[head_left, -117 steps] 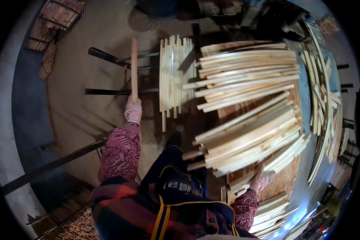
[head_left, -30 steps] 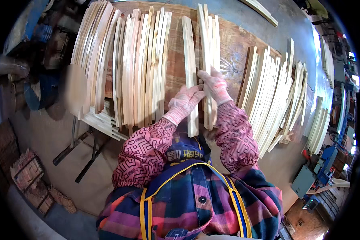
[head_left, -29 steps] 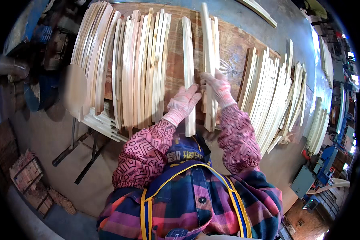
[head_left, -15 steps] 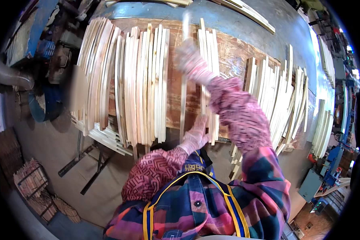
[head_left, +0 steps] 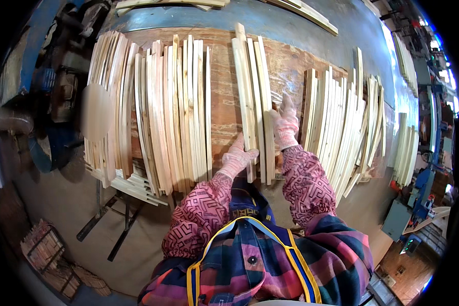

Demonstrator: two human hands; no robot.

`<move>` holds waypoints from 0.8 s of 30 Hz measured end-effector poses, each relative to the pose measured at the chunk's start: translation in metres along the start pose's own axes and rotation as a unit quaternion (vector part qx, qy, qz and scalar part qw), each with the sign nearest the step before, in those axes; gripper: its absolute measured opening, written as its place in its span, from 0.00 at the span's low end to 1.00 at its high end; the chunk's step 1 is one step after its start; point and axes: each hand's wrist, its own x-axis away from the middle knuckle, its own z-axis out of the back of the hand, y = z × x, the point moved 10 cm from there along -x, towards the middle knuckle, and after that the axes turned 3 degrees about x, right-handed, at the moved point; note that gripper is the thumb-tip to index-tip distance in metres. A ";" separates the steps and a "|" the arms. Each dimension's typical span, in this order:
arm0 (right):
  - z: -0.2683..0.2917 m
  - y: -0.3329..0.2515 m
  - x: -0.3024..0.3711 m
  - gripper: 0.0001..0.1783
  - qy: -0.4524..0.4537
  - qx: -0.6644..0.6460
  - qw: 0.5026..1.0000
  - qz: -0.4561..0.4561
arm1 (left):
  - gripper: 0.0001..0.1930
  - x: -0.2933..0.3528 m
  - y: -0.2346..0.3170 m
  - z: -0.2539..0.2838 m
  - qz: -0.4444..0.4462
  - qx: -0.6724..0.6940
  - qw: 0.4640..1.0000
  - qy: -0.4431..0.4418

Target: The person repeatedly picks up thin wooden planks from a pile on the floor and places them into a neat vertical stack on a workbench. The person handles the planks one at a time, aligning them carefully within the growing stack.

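Item: central strips, pale wood, a small group side by side on the brown board, straight ahead of me. Long axis near 12 to 6 o'clock, far ends leaning slightly toward 11.

Left hand, gloved: at the near end, on the group's 7 o'clock side; part-open, thumb laid over the leftmost strip, forefinger along its outer edge. Whether the fingers close beneath, I cannot tell.

Right hand, gloved: farther up the length, on the 3 o'clock side; fingers extended toward 12, loosely spread, grasping nothing. Thumb side close against the rightmost strip; firm contact cannot be told.

Governing relation: the group lies between my two hands, running away from me; from the left it extends toward 12, from the right it lies at 9. The left is nearer the leftmost strip.

Adjacent: left-hand row at 10; right-hand row at 2.
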 end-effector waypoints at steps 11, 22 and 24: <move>-0.023 -0.001 0.052 0.54 -0.168 0.230 0.941 -0.185 | 0.30 0.028 -0.030 0.018 0.038 0.267 0.962 -0.049; -0.015 -0.032 0.045 0.45 -0.167 0.172 0.962 -0.131 | 0.55 0.021 -0.045 -0.022 -0.023 -0.006 0.999 -0.035; -0.004 -0.047 0.048 0.43 -0.120 0.157 0.971 -0.134 | 0.58 0.006 -0.035 -0.019 -0.028 -0.072 0.996 -0.041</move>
